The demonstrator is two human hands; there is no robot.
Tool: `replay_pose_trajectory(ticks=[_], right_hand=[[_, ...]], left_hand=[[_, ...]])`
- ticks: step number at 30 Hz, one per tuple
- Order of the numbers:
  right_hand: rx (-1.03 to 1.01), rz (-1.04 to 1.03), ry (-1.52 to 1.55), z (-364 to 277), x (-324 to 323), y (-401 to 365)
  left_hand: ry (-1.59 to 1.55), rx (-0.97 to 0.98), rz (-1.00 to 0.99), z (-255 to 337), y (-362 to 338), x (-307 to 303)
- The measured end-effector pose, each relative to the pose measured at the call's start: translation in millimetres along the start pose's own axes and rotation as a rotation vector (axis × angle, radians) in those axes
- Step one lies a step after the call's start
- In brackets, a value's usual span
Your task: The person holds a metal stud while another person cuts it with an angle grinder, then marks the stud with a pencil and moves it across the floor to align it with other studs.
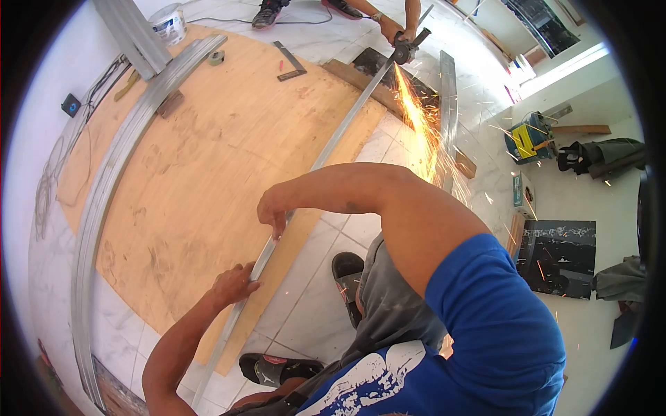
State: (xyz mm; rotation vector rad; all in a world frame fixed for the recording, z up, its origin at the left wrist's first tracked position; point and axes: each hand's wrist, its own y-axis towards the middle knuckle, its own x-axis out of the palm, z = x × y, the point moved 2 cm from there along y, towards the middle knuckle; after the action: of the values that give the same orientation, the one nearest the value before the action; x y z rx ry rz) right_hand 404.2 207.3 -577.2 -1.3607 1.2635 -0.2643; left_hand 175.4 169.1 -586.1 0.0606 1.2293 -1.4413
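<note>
A long, thin metal bar [336, 139] runs from the bottom left to the top right, over the edge of a plywood sheet [201, 152]. My left hand [236, 283] is closed round the bar low in the view. Further up the bar, my right hand [275, 213] grips it too, its fingers bent down and partly hidden. At the far end, a co-worker's hands hold an angle grinder [404, 50] against the bar. Orange sparks [420, 121] spray from the grinder down towards the tiled floor.
Long metal channels [118, 156] lie along the left of the plywood. A metal square [290, 64] and a tape roll [216, 58] rest on the sheet. A white bucket [168, 25] stands behind. At the right are a toolbox [528, 139] and a black panel [557, 258].
</note>
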Motion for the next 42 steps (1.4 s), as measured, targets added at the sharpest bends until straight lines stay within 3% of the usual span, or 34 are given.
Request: replay_pose_trajectory(ticks=[42], right_hand=[[0.014, 0.000, -0.008, 4, 6, 8]], left_hand=[[-0.028, -0.005, -0.014, -2, 2, 3]])
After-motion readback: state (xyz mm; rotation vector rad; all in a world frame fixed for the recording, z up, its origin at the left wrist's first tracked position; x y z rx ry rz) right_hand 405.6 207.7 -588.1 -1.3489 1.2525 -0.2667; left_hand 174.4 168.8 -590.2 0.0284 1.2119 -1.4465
